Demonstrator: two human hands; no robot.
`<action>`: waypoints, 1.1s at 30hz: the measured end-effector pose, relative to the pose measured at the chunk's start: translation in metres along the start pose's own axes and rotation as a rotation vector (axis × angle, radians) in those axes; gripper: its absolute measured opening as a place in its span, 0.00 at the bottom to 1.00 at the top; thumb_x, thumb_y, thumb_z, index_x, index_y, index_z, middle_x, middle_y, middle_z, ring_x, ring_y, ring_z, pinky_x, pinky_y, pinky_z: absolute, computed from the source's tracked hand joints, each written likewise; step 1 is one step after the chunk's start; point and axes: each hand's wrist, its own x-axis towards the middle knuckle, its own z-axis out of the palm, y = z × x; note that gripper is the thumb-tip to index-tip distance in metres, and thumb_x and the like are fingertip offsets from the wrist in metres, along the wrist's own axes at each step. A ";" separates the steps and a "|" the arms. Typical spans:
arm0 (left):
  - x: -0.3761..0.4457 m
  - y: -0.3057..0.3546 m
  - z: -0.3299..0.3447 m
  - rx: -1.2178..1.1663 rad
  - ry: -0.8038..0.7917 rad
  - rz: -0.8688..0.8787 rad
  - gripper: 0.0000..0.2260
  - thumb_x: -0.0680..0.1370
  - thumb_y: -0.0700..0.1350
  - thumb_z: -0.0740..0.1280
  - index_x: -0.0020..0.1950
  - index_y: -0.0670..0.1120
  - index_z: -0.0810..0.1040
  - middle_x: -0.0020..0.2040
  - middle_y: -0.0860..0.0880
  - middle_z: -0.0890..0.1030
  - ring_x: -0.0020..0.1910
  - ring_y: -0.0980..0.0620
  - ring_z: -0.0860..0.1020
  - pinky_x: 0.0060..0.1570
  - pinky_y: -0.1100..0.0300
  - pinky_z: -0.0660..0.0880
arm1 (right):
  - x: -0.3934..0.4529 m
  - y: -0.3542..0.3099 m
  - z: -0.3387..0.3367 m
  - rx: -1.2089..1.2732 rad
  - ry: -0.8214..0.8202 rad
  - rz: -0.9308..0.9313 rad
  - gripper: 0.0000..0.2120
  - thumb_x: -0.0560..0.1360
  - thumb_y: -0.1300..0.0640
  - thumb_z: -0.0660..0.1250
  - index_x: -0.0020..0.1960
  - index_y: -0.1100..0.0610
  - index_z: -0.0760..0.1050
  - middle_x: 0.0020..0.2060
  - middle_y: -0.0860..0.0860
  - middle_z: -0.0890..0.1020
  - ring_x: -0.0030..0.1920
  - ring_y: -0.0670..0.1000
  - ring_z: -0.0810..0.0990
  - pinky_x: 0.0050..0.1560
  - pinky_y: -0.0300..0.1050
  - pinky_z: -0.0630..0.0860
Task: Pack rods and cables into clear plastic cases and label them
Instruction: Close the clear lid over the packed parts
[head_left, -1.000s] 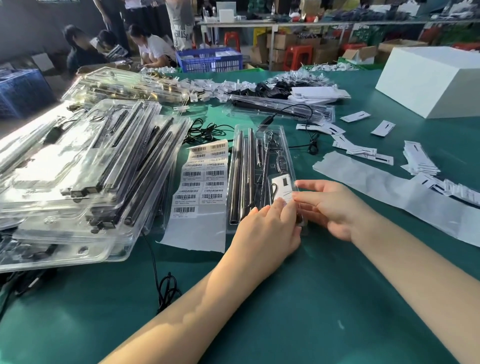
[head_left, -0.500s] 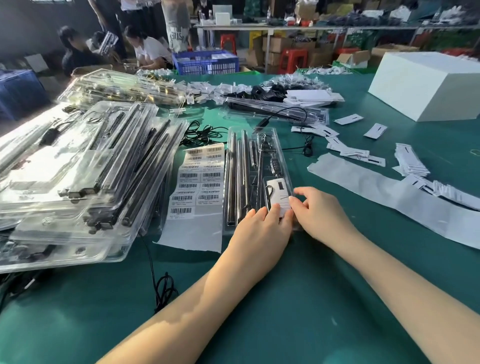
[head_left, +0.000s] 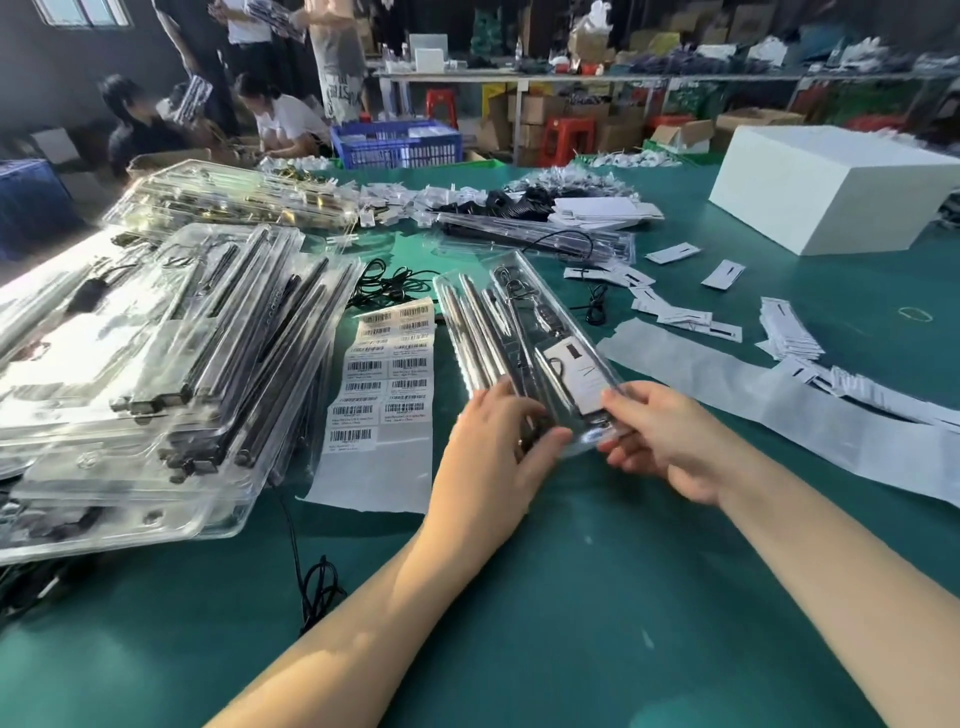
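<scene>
A clear plastic case (head_left: 498, 322) filled with metal rods, a black cable and a white card is lifted off the green table (head_left: 571, 597), its far end tilted to the left. My left hand (head_left: 493, 447) grips the case's near left corner. My right hand (head_left: 670, 441) holds its near right corner, thumb on top. A sheet of barcode labels (head_left: 387, 374) lies flat just left of the case.
A big heap of packed clear cases (head_left: 156, 364) fills the left side. A white backing strip (head_left: 779, 415) and small white cards (head_left: 675, 317) lie on the right, a white box (head_left: 831, 187) behind them. Loose black cables (head_left: 317, 582) trail near me. People work in the background.
Both hands took hold of the case's near end and raised it from the table, swinging its far end leftward. Before, it lay flat and the fingers pressed on its card end.
</scene>
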 end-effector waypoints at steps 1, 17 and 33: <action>0.001 -0.003 -0.002 -0.063 0.054 -0.101 0.20 0.77 0.54 0.67 0.65 0.46 0.72 0.70 0.48 0.69 0.73 0.52 0.62 0.69 0.61 0.58 | -0.001 -0.001 -0.008 0.024 -0.021 -0.009 0.08 0.81 0.55 0.62 0.52 0.60 0.74 0.27 0.53 0.80 0.23 0.47 0.77 0.22 0.36 0.72; 0.024 -0.015 -0.012 -1.402 0.166 -0.697 0.13 0.76 0.39 0.69 0.59 0.45 0.75 0.50 0.44 0.85 0.44 0.48 0.84 0.42 0.51 0.82 | -0.004 0.005 -0.002 0.358 0.051 0.042 0.10 0.75 0.56 0.69 0.51 0.61 0.76 0.32 0.54 0.80 0.30 0.49 0.79 0.29 0.38 0.78; 0.021 -0.014 -0.010 -1.383 0.180 -0.647 0.11 0.76 0.39 0.69 0.58 0.46 0.75 0.51 0.43 0.84 0.47 0.46 0.84 0.42 0.48 0.82 | -0.007 0.010 0.004 0.582 0.040 0.108 0.06 0.77 0.68 0.64 0.53 0.62 0.74 0.31 0.57 0.83 0.30 0.51 0.84 0.29 0.40 0.80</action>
